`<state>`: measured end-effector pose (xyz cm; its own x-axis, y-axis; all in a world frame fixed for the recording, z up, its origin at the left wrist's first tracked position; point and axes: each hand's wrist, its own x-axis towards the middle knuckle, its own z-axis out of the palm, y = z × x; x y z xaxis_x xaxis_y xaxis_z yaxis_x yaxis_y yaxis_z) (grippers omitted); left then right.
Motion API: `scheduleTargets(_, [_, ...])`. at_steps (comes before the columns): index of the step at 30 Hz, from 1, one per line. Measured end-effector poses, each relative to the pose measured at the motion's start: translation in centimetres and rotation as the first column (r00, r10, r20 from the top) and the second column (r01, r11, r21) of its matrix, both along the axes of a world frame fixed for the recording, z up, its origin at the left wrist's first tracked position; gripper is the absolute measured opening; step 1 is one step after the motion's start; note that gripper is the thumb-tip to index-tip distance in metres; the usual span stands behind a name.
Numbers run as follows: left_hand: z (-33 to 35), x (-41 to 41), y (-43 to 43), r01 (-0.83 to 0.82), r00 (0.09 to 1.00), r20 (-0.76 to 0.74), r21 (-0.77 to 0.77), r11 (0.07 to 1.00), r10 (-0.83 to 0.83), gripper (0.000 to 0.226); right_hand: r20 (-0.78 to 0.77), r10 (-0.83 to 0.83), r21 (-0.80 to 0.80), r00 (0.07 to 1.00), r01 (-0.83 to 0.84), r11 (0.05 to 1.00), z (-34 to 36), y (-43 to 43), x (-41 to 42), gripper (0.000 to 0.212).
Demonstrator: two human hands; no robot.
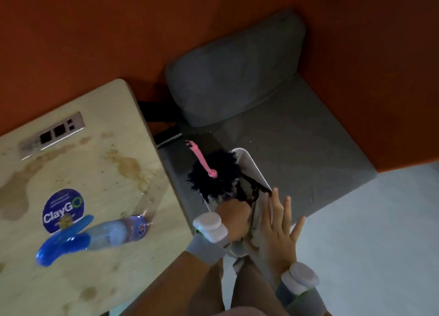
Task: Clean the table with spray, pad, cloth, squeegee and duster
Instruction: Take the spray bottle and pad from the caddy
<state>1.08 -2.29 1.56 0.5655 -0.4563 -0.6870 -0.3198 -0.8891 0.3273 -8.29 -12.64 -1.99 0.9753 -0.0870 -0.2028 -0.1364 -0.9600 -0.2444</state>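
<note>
a stained wooden table (95,163) fills the left. on it lies a clear spray bottle (95,237) with a blue trigger, tipped on its side. it is probably light and slick, best taken at the neck. to the right, a white basket (258,171) on a grey seat (297,149) holds a duster (213,175) with a soft black head and a stiff pink handle to grasp. the left hand (234,218) reaches inside, its grip hidden. the right hand (279,232) is spread flat against the basket.

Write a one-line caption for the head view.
Left hand reaches into the white bin holding the duster, right hand open against it; spray bottle on stained table.
</note>
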Motion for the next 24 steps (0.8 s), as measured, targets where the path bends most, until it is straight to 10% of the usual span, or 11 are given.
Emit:
scheduleTargets(7, [5.3, -3.3, 5.0, -0.267, 0.905, 0.180, -0.466, 0.844, 0.385, 0.030, 0.323, 0.198, 0.230, 0.925, -0.279, 0.932, 3.6, 0.5, 1.5, 0.023])
scheduleTargets(12, [7.5, -8.1, 9.0, -0.460, 0.702, 0.212, -0.593, 0.661, 0.680, 0.023, 0.288, 0.321, 0.481, 0.902, -0.426, 0.766, 6.6, 3.0, 1.8, 0.029])
scheduleTargets(24, [10.2, -22.4, 20.0, -0.617, 0.352, 0.356, -0.608, 0.501, 0.866, 0.012, 0.324, 0.678, 0.474, 0.659, -0.734, 0.486, 9.2, 16.6, -5.6, 0.019])
